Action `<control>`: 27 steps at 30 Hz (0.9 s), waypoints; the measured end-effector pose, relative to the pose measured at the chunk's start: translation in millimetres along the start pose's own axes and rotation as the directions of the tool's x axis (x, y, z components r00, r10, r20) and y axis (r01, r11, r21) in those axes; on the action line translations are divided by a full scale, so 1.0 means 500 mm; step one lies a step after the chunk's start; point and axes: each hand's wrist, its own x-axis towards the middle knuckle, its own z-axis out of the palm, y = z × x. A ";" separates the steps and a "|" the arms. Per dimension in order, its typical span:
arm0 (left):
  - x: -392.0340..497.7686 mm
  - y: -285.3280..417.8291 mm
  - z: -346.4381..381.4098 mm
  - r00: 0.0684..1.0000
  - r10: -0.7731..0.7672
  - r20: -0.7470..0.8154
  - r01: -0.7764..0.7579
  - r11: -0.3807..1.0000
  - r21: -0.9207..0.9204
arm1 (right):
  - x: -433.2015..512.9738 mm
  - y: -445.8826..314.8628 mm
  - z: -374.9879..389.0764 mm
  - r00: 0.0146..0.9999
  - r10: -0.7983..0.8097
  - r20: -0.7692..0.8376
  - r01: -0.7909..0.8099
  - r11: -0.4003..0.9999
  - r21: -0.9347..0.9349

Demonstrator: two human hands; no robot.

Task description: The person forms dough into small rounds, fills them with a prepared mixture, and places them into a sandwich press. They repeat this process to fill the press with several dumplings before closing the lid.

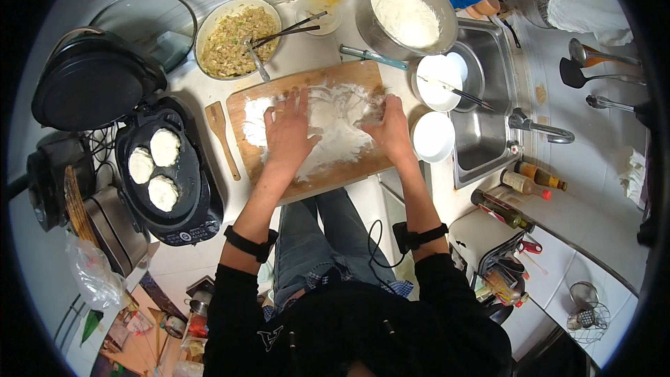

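Note:
My left hand [290, 128] lies palm down on the left half of a wooden cutting board [366, 76], fingers spread over white flour [335, 139]. At the right edge of the flour is my right hand [388, 128], slightly blurred, fingers bent and thumb apart. Neither hand holds anything that I can see. Between them sits a pale, flour-coated mass [327, 112] that looks like dough, hard to tell from the loose flour. Left of the board lies a wooden spatula [222, 139]. Three round dough cakes [164, 193] rest in the raised-lid electric griddle [191, 188].
Behind the board stand a bowl of chopped filling [238, 42] with chopsticks and a spoon, and a steel pot of dough [405, 15]. A teal-handled tool [372, 56] lies beside the pot. Two white bowls [433, 136] flank the sink [479, 141]. A glass lid [146, 21] leans behind the griddle.

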 end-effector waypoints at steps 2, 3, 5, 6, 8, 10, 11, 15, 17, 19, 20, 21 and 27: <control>-0.016 -0.004 -0.005 1.000 -0.012 -0.020 0.009 0.992 -0.128 | -0.016 0.011 0.028 0.980 -0.177 -0.087 0.172 0.983 -0.060; -0.023 -0.005 -0.005 0.999 -0.034 -0.008 0.032 0.981 -0.190 | -0.020 0.015 0.042 0.971 -0.215 -0.101 0.206 0.974 -0.096; -0.041 -0.005 -0.001 0.998 -0.053 -0.017 0.046 0.952 -0.301 | -0.019 0.023 0.062 0.911 -0.405 -0.074 0.397 0.913 -0.096; -0.050 -0.005 0.002 0.998 -0.055 -0.042 0.036 0.936 -0.351 | -0.012 0.025 0.067 0.896 -0.439 -0.065 0.429 0.895 -0.125; -0.062 -0.007 0.006 0.994 -0.059 -0.097 0.009 0.896 -0.445 | 0.011 0.029 0.061 0.952 -0.305 -0.039 0.306 0.952 0.015; -0.075 -0.007 0.008 0.992 -0.082 -0.095 0.019 0.846 -0.534 | 0.033 0.036 0.031 0.996 0.040 0.082 -0.064 0.944 0.325; -0.080 -0.006 0.009 0.992 -0.096 -0.088 0.024 0.801 -0.598 | 0.045 0.035 0.021 0.996 -0.012 0.087 -0.013 0.959 0.281; -0.097 0.004 0.011 0.988 -0.149 0.029 0.121 0.655 -0.746 | 0.077 0.018 0.012 0.955 -0.296 -0.012 0.295 0.946 0.130; -0.105 0.007 0.013 0.987 -0.159 0.017 0.115 0.632 -0.767 | 0.065 0.007 0.024 0.968 -0.247 0.052 0.245 0.969 0.043; -0.114 0.011 0.017 0.987 -0.160 -0.006 0.096 0.622 -0.777 | 0.035 -0.004 0.048 0.922 -0.385 -0.041 0.385 0.923 -0.006; -0.119 0.013 0.020 0.986 -0.167 0.025 0.120 0.585 -0.802 | 0.028 -0.009 0.060 0.912 -0.408 -0.045 0.407 0.913 -0.033; -0.125 0.014 0.022 0.983 -0.174 0.055 0.143 0.548 -0.824 | 0.025 -0.012 0.068 0.895 -0.442 -0.052 0.439 0.896 -0.071; -0.139 0.027 0.033 0.924 -0.160 0.346 0.354 0.024 -0.935 | 0.038 0.017 0.040 0.983 0.044 0.176 -0.124 0.873 0.472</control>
